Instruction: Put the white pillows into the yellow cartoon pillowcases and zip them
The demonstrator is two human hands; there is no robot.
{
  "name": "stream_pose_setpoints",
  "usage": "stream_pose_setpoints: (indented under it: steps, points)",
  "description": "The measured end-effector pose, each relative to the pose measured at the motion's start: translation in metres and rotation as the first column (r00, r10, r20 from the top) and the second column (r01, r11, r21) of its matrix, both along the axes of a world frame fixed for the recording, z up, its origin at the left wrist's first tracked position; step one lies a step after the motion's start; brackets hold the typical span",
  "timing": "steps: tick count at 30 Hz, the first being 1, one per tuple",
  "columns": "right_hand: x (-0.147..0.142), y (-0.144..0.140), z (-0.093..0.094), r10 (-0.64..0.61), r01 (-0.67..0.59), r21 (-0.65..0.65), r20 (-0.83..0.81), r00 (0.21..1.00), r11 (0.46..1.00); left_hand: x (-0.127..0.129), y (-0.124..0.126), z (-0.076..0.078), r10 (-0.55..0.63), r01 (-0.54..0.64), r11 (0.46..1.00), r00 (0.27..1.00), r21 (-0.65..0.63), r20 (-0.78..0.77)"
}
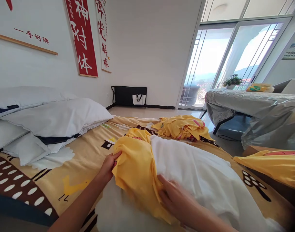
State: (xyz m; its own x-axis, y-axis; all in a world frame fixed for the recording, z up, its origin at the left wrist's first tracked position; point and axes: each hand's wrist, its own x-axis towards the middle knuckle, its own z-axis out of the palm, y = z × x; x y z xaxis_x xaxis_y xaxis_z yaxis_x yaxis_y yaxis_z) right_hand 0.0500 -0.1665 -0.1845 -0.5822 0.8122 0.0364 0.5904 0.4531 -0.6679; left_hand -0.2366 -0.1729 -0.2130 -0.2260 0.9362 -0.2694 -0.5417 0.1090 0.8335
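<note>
Head view: my left hand (108, 166) and right hand (173, 195) grip the bunched yellow fabric pillowcase (137, 170), mid-way over the white stuffed pillow (198, 177); next it likely needs tugging along.

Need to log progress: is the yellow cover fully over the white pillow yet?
No, only partly on. The yellow cover is bunched round one end; most of the white pillow lies bare.

I am looking down at a pillow (198, 174) lying on the bed (72, 167), a pillowcase (137, 170) lying over its left end between my left hand (108, 166) and right hand (174, 195). Stacked pillows (45, 122) are lying to the left, a crumpled cloth (181, 127) behind, and a covered table (254, 109) is standing far right.
</note>
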Motion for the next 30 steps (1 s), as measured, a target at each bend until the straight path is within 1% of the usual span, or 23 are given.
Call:
stream_pose_setpoints:
  steps: [1,3,4,5,7,8,9,10,11,12,13,14,15,16,17,18,19,21,23,25,27,29,30]
  points:
    - [0.006,0.008,0.005,-0.05,0.049,0.049,0.007,0.999,0.998,-0.003,0.0,0.0,0.025,-0.025,1.0,1.0,0.015,-0.003]
    - [0.03,0.033,0.016,-0.182,0.183,0.04,-0.027,0.983,0.982,-0.011,-0.003,-0.006,0.075,-0.075,0.997,0.997,0.033,0.019]
    - [0.044,0.048,0.02,-0.234,0.234,-0.024,-0.037,0.971,0.972,-0.015,-0.005,-0.011,0.089,-0.09,0.995,0.995,0.032,0.033]
    - [0.059,0.061,0.023,-0.258,0.253,-0.13,-0.026,0.966,0.959,-0.019,-0.007,-0.017,0.097,-0.098,0.995,0.994,0.027,0.042]
    - [0.08,0.079,0.025,-0.229,0.231,-0.313,0.044,0.972,0.921,-0.024,-0.012,-0.026,0.098,-0.098,0.995,0.994,0.002,0.038]
    - [0.085,0.082,0.026,-0.194,0.216,-0.333,0.099,0.976,0.918,-0.025,-0.015,-0.03,0.097,-0.097,0.995,0.995,-0.017,0.025]
    - [0.085,0.081,0.027,-0.176,0.215,-0.274,0.16,0.971,0.937,-0.024,-0.018,-0.031,0.1,-0.1,0.995,0.995,-0.026,0.006]
    - [0.08,0.077,0.029,-0.19,0.222,-0.136,0.214,0.958,0.966,-0.023,-0.02,-0.031,0.103,-0.103,0.994,0.995,-0.03,-0.015]
    - [0.07,0.071,0.032,-0.228,0.219,0.061,0.244,0.943,0.974,-0.021,-0.022,-0.03,0.106,-0.107,0.994,0.994,-0.031,-0.036]
    - [0.057,0.062,0.037,-0.249,0.184,0.264,0.237,0.939,0.947,-0.019,-0.024,-0.027,0.107,-0.109,0.994,0.993,-0.028,-0.053]
    - [0.04,0.053,0.042,-0.222,0.117,0.425,0.207,0.953,0.898,-0.015,-0.025,-0.023,0.111,-0.112,0.993,0.992,-0.021,-0.064]
    - [0.022,0.044,0.047,-0.142,0.026,0.53,0.179,0.973,0.848,-0.01,-0.027,-0.018,0.113,-0.114,0.993,0.991,-0.013,-0.069]
    - [0.001,0.037,0.051,-0.018,-0.087,0.58,0.172,0.985,0.81,-0.005,-0.027,-0.013,0.115,-0.115,0.993,0.991,-0.002,-0.067]
    - [-0.019,0.031,0.053,0.115,-0.203,0.591,0.183,0.976,0.781,0.001,-0.028,-0.009,0.116,-0.115,0.993,0.992,0.01,-0.057]
    - [-0.04,0.027,0.053,0.215,-0.297,0.59,0.207,0.954,0.751,0.006,-0.029,-0.006,0.115,-0.114,0.993,0.993,0.025,-0.04]
    - [-0.059,0.025,0.052,0.281,-0.366,0.581,0.235,0.931,0.727,0.012,-0.029,-0.003,0.11,-0.109,0.993,0.994,0.04,-0.02]
    - [-0.076,0.025,0.049,0.316,-0.408,0.57,0.259,0.913,0.713,0.016,-0.03,-0.001,0.103,-0.103,0.993,0.995,0.054,0.0]
    - [-0.102,0.029,0.04,0.334,-0.43,0.54,0.272,0.903,0.723,0.02,-0.033,0.0,0.1,-0.104,0.991,0.993,0.086,0.059]
    - [-0.115,0.034,0.032,0.318,-0.392,0.514,0.229,0.92,0.764,0.018,-0.036,-0.001,0.099,-0.118,0.983,0.986,0.143,0.131]
    - [-0.119,0.04,0.025,0.279,-0.322,0.478,0.161,0.947,0.817,0.014,-0.038,-0.005,0.088,-0.126,0.97,0.979,0.209,0.183]
    - [-0.119,0.044,0.02,0.251,-0.261,0.426,0.079,0.965,0.867,0.014,-0.038,-0.011,0.071,-0.12,0.96,0.978,0.254,0.194]
    - [-0.118,0.048,0.017,0.231,-0.209,0.383,-0.01,0.973,0.899,0.018,-0.036,-0.018,0.094,-0.135,0.956,0.982,0.26,0.165]
    - [-0.119,0.048,0.015,0.22,-0.186,0.374,-0.05,0.974,0.909,0.021,-0.035,-0.022,0.13,-0.158,0.953,0.984,0.257,0.123]
